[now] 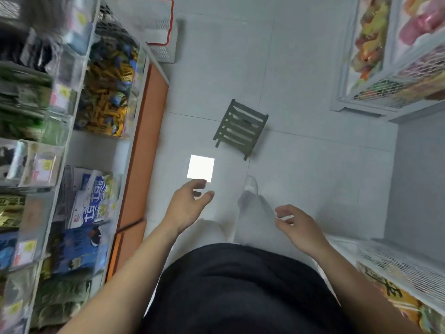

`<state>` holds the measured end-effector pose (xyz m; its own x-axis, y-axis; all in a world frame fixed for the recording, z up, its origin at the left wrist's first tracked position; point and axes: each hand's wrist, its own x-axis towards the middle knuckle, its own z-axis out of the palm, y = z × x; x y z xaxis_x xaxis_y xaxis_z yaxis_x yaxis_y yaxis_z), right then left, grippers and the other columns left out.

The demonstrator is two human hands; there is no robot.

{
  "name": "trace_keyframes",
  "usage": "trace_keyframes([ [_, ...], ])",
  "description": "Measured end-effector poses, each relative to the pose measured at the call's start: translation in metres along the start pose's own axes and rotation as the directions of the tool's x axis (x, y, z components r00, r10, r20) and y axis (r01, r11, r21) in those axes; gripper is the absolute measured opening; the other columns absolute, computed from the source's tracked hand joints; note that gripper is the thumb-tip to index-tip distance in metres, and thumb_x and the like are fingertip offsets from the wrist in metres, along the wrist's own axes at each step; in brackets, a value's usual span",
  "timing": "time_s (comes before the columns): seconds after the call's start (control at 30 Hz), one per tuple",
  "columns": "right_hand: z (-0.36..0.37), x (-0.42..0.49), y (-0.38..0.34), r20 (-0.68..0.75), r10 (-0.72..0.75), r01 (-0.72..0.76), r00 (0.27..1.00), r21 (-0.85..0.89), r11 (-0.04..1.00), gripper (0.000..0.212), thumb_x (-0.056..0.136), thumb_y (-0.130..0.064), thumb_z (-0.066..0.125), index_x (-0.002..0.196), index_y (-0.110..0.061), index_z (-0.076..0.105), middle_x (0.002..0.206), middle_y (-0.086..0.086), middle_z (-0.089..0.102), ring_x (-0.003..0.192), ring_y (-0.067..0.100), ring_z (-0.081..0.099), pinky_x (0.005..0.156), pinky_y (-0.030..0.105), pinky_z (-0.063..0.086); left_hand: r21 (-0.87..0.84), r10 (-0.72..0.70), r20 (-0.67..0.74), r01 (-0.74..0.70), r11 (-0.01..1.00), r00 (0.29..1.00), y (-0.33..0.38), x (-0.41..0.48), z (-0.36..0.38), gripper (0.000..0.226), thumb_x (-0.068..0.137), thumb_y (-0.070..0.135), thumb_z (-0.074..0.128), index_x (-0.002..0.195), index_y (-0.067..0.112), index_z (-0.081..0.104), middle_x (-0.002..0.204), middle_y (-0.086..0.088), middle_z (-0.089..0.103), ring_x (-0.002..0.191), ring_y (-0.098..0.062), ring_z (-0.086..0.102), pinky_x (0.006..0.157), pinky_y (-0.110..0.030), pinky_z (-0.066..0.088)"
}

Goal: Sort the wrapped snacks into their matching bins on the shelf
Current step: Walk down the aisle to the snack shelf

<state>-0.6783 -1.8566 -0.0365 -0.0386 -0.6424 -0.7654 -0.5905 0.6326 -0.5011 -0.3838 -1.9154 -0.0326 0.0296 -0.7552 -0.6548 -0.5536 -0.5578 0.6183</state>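
— Both are empty: left hand (190,201) and right hand (296,225) hang loose-fingered, holding nothing

— They'd best grab a handful first, I'd say; yellow-and-blue wrapped snacks (108,80) sit binned in the orange-based white shelf (147,131) on the left

— Beyond them, a dark slatted stool (240,132) on pale floor tiles (301,165), then a red-handled white plastic basket (166,44)

Left shelf bins (36,97) motion-blurred; labels unreadable.

Left hand (190,204), right hand (301,227) above floor (313,165)
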Motion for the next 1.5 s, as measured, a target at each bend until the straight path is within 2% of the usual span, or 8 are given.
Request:
trace_keyframes([
  [0.13,-0.044,0.068,-0.078,0.08,-0.095,0.102,0.992,-0.093,0.99,0.027,0.091,-0.031,0.066,0.118,-0.029,0.063,0.112,-0.013,0.064,0.09,0.0,0.062,0.079,0.025,0.049,-0.065,-0.092,-0.124,0.084,0.994,0.988,0.019,0.018,-0.031,0.04,0.089,0.044,0.064,0.126,0.03,0.059,0.12,0.019,0.061,0.102,0.002,0.06,0.078,-0.012,0.042],
  [0.27,-0.055,0.132,-0.182,0.178,-0.244,0.274,0.953,-0.17,0.947,0.028,0.092,-0.034,0.066,0.119,-0.03,0.061,0.109,-0.014,0.062,0.09,-0.004,0.059,0.07,0.015,0.043,-0.19,-0.2,-0.26,0.153,0.97,0.945,0.018,0.027,-0.072,0.038,0.087,0.045,0.066,0.122,0.031,0.061,0.119,0.017,0.063,0.099,0.003,0.06,0.079,-0.015,0.044],
  [0.37,-0.039,0.17,-0.256,0.267,-0.307,0.363,0.913,-0.191,0.912,0.031,0.093,-0.035,0.065,0.123,-0.029,0.06,0.112,-0.012,0.063,0.096,0.005,0.063,0.076,0.021,0.049,-0.254,-0.286,-0.34,0.205,0.945,0.896,0.006,0.04,-0.102,0.037,0.088,0.045,0.065,0.123,0.031,0.061,0.119,0.017,0.063,0.097,0.004,0.06,0.076,-0.015,0.043],
  [0.53,0.005,0.214,-0.355,0.354,-0.364,0.465,0.861,-0.259,0.847,0.027,0.092,-0.034,0.065,0.118,-0.029,0.061,0.112,-0.012,0.062,0.093,-0.004,0.059,0.072,0.014,0.044,-0.345,-0.342,-0.386,0.21,0.915,0.857,-0.007,0.086,-0.161,0.037,0.09,0.043,0.063,0.124,0.029,0.06,0.121,0.016,0.062,0.098,0.004,0.059,0.076,-0.017,0.043],
  [0.97,0.1,0.341,-0.561,0.626,-0.428,0.74,0.652,-0.402,0.539,0.032,0.091,-0.031,0.068,0.121,-0.02,0.064,0.112,-0.006,0.063,0.092,0.011,0.059,0.082,0.025,0.043,-0.47,-0.456,-0.46,0.227,0.853,0.762,-0.01,0.219,-0.267,0.043,0.087,0.047,0.063,0.123,0.025,0.06,0.113,0.008,0.065,0.098,-0.011,0.063,0.091,-0.036,0.051],
  [1.2,0.236,0.544,-0.574,0.816,-0.397,0.901,0.42,-0.323,0.29,0.032,0.088,-0.032,0.068,0.118,-0.021,0.066,0.108,-0.005,0.067,0.081,0.004,0.057,0.069,0.022,0.044,-0.439,-0.505,-0.583,0.277,0.855,0.636,-0.104,0.411,-0.264,0.051,0.088,0.037,0.064,0.135,0.02,0.056,0.134,0.001,0.06,0.116,-0.018,0.059,0.098,-0.028,0.045],
  [1.33,0.312,0.642,-0.564,0.841,-0.521,0.989,0.147,-0.131,0.069,0.029,0.085,-0.027,0.07,0.113,-0.022,0.069,0.093,-0.011,0.055,0.087,0.011,0.057,0.076,0.024,0.041,-0.301,-0.412,-0.773,0.291,0.908,0.483,-0.171,0.505,-0.264,0.042,0.087,0.028,0.067,0.128,0.02,0.061,0.12,-0.004,0.067,0.107,-0.023,0.062,0.081,-0.022,0.04],
  [1.5,0.359,0.709,-0.555,0.772,-0.623,0.991,-0.13,0.085,-0.101,0.03,0.086,-0.031,0.066,0.115,-0.029,0.066,0.102,-0.01,0.054,0.089,-0.002,0.049,0.078,0.004,0.034,-0.074,-0.205,-0.859,0.284,0.956,0.468,-0.221,0.583,-0.251,0.034,0.083,0.026,0.071,0.116,0.016,0.066,0.11,-0.006,0.067,0.1,-0.025,0.062,0.084,-0.035,0.049],
])
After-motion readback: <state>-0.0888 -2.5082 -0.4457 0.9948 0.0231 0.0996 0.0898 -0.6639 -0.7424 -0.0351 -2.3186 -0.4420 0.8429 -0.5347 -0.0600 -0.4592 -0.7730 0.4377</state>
